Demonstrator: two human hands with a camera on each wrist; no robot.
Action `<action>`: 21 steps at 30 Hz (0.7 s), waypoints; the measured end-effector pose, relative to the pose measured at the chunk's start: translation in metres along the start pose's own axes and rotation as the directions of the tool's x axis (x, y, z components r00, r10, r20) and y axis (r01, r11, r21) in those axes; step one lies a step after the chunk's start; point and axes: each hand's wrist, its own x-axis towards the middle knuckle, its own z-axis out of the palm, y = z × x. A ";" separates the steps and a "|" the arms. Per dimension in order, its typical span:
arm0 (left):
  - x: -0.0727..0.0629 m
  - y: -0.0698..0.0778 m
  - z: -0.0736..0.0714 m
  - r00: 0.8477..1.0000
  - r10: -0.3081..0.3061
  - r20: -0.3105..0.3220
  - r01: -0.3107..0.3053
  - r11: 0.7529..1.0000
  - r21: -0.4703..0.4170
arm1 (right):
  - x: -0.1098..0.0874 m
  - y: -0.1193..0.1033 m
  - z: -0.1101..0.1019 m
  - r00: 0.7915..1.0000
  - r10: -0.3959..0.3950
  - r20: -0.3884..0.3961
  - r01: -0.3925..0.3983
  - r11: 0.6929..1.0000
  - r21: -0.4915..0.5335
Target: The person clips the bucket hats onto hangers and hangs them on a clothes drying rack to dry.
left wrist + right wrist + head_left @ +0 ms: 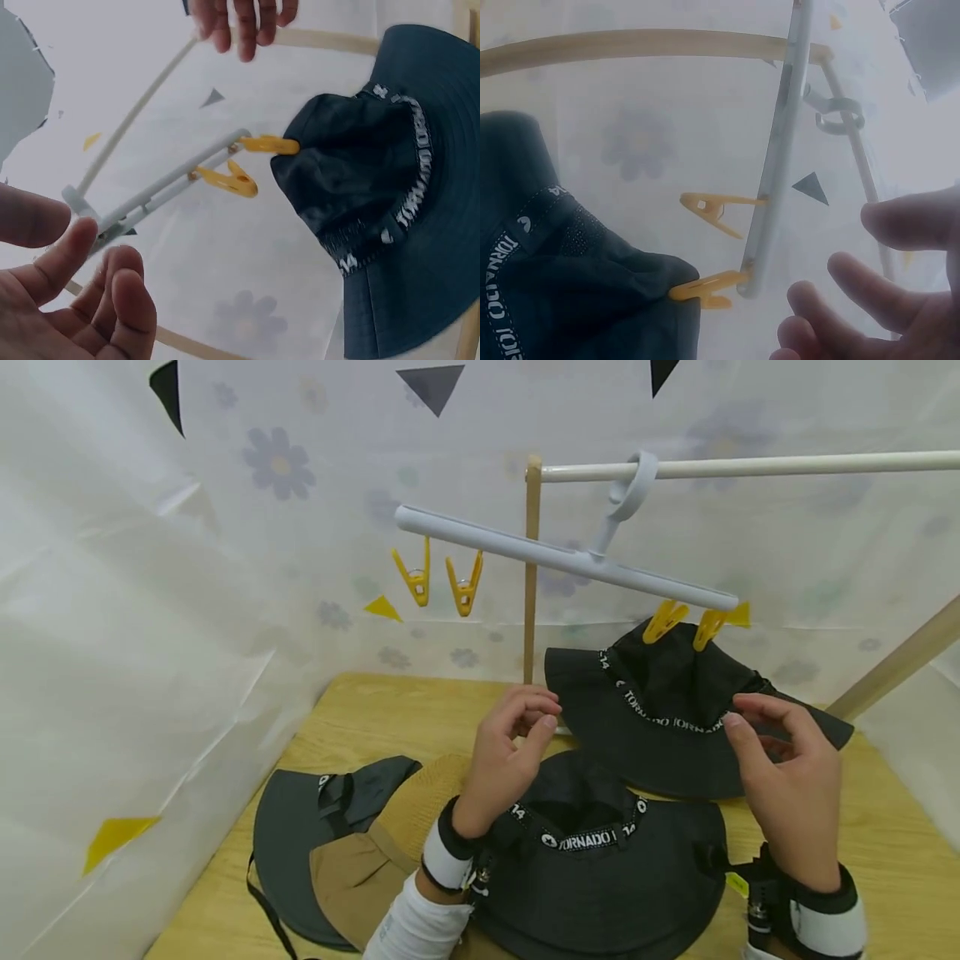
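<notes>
A black bucket hat (660, 760) with white lettering inside hangs tilted below the right end of a pale hanger (555, 556). In the right wrist view a yellow clip (705, 286) bites the crown's edge, while a second yellow clip (712, 210) stands apart from the fabric. My left hand (510, 743), fingers loosely bent and holding nothing, is just left of the hat's brim. On the other side my right hand (795, 768) is raised in front of the brim with thumb and fingers apart, empty too.
Below my hands another black hat (615, 893) lies on the wooden table (367, 710). To its left are a tan hat (360, 877) and a dark grey hat (288, 843). Two yellow clips (465, 589) dangle at the hanger's left end, and a white rail (750, 467) carries the hanger.
</notes>
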 end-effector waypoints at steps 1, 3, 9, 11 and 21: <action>0.000 -0.002 0.000 1.000 -0.001 -0.007 0.002 1.000 0.032 | 0.000 0.000 0.000 1.000 -0.007 0.002 0.007 1.000 0.001; 0.000 -0.008 0.001 1.000 -0.009 -0.022 0.011 0.995 0.094 | -0.001 0.000 0.002 1.000 -0.021 0.006 0.021 1.000 0.001; 0.002 -0.033 0.003 0.994 -0.101 -0.044 0.108 0.971 0.211 | 0.000 -0.004 0.006 0.999 -0.049 0.018 0.049 0.999 0.005; 0.002 -0.039 0.003 0.989 -0.143 -0.027 0.145 0.961 0.236 | 0.000 -0.005 0.006 0.999 -0.046 0.016 0.046 0.999 0.010; -0.001 -0.074 0.014 0.773 -0.586 0.242 0.423 0.761 0.491 | -0.004 -0.004 0.004 1.000 -0.021 -0.004 0.021 1.000 0.001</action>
